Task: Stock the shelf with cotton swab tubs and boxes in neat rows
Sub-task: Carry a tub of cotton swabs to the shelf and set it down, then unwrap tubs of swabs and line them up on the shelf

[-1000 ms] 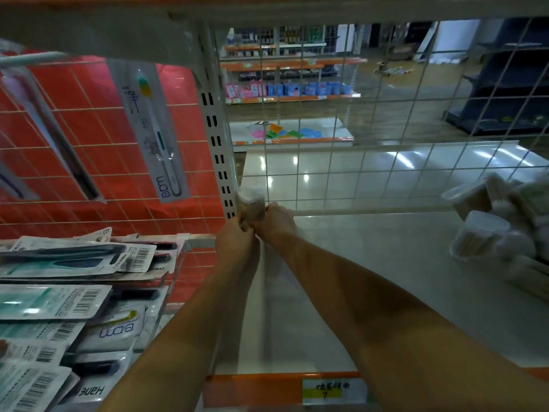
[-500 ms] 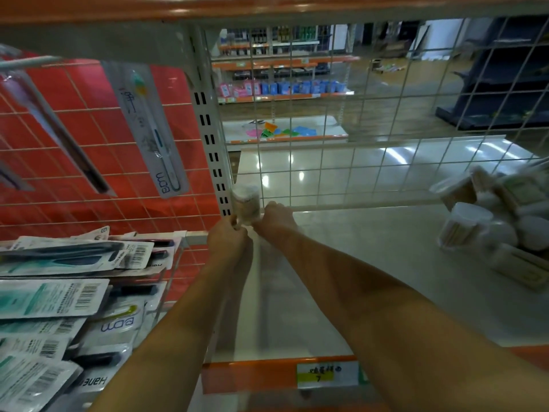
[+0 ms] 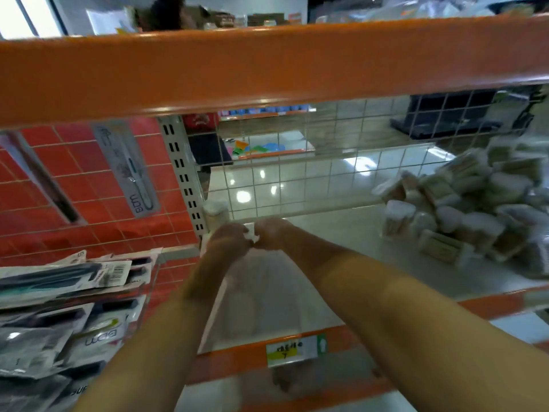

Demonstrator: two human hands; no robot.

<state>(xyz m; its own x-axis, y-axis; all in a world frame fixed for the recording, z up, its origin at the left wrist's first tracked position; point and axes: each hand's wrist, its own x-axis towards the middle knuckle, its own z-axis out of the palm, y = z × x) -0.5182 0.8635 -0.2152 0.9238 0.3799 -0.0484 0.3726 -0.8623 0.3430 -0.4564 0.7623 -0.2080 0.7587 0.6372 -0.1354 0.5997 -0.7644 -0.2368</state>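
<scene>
I see both hands near the shelf's [image 3: 341, 233] back-left corner, knuckles almost touching. The left hand [image 3: 230, 237] and right hand [image 3: 271, 234] pinch a small white thing [image 3: 251, 233] between them; I cannot tell what it is. One tub [image 3: 215, 211] stands upright in that corner, just beyond the hands, against the wire back. A loose pile of tubs and boxes [image 3: 472, 209] lies at the shelf's right edge.
</scene>
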